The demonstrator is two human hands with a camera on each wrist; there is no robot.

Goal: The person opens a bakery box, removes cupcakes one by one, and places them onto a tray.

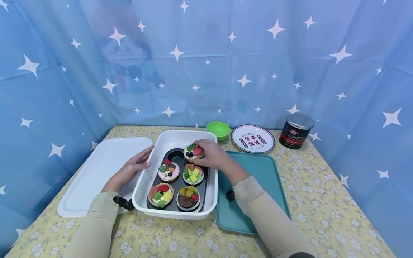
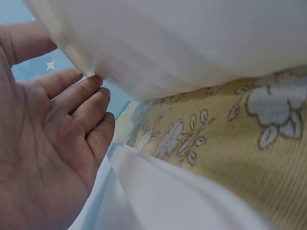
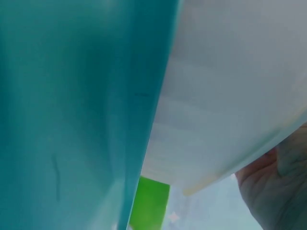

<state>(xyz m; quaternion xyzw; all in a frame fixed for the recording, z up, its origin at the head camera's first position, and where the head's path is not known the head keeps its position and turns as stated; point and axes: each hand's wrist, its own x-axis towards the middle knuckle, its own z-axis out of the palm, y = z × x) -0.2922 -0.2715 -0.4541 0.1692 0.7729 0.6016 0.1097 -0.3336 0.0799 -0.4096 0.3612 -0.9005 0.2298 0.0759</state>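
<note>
Tarts (image 1: 168,172), four in pan (image 1: 176,155), one in hand (image 1: 213,154)

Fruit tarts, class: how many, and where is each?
5: one tart in the right hand, two tarts midway along the muffin tin, two tarts at its near end.

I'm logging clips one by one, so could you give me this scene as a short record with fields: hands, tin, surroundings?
Right hand: holds a fruit-topped tart at the far right of the dark tin
Left hand: at the left rim of the white tub
Tin: inside the tub; four other tarts in it, far-left cup empty
Left: white tray or lid
Right: teal tray
Far edge: green bowl, patterned plate, espresso can
Unclear: whether the held tart touches its cup
</note>
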